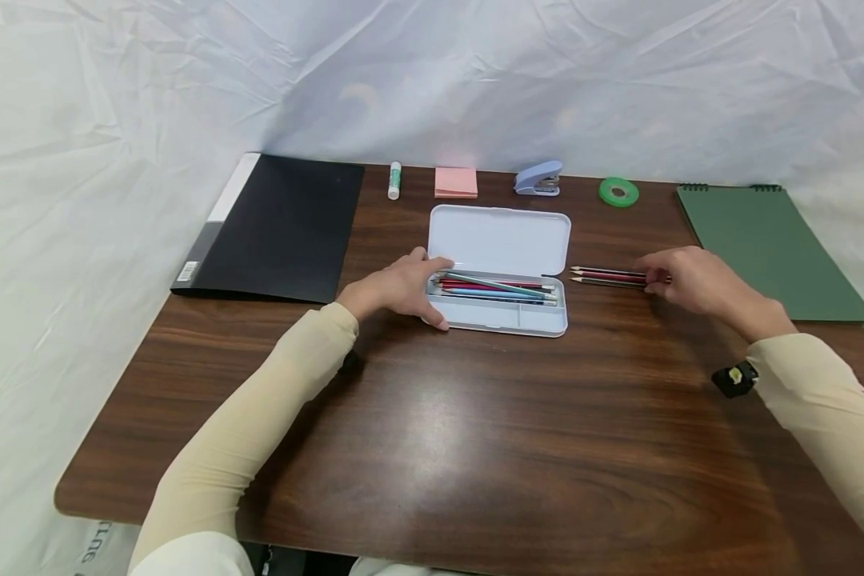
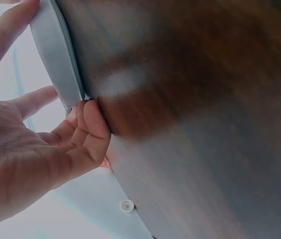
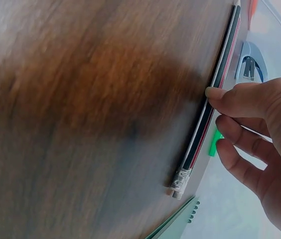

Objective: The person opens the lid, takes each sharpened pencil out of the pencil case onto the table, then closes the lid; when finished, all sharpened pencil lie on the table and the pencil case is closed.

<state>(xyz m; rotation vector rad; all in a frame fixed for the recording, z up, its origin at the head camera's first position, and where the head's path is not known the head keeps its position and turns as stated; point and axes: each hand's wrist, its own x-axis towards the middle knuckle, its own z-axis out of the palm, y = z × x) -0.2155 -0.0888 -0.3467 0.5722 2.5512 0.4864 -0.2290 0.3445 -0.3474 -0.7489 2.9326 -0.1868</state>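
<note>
Pinching loose pencils (image 3: 197, 139) with the right hand (image 1: 691, 276), toward the right edge of the worktop (image 1: 518, 448) — gripping an open pencil case (image 1: 475, 314) by its left end with the left hand (image 1: 403, 288), kinda central, nearer the back edge.

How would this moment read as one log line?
left hand: grips pencil case | right hand: pinches loose pencils | lid: open | stored pencils: inside case
</note>
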